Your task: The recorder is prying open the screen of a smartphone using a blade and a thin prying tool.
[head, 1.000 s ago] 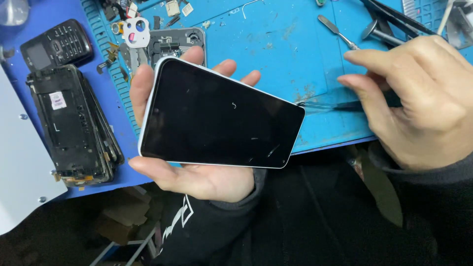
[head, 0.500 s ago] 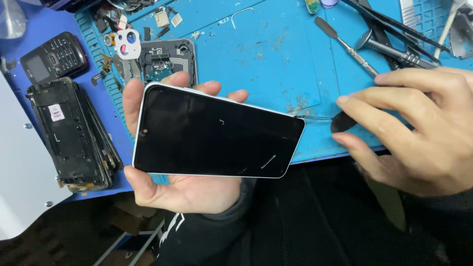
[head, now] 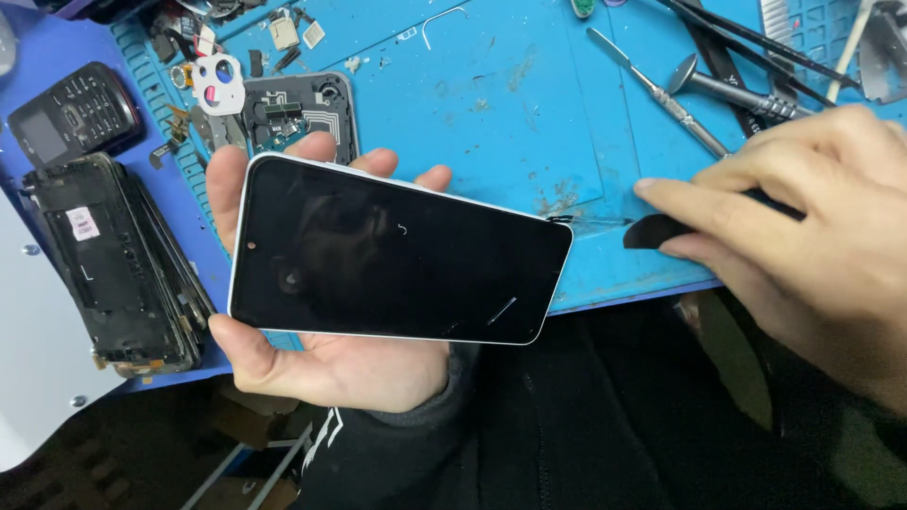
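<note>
My left hand (head: pixel 321 364) grips a smartphone (head: pixel 397 253); right hand (head: pixel 812 227) pinches a black pick (head: pixel 657 231); stacked phone frames (head: pixel 113 260) at nine o'clock.

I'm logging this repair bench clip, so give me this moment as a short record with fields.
left hand: cradles white-edged smartphone, dark screen up
right hand: fingers on a flat black pick, at the mat's front edge
surface: blue work mat
nearby left: stack of phone frames, black keypad phone
nearby top: opened phone back, metal spudger
</note>
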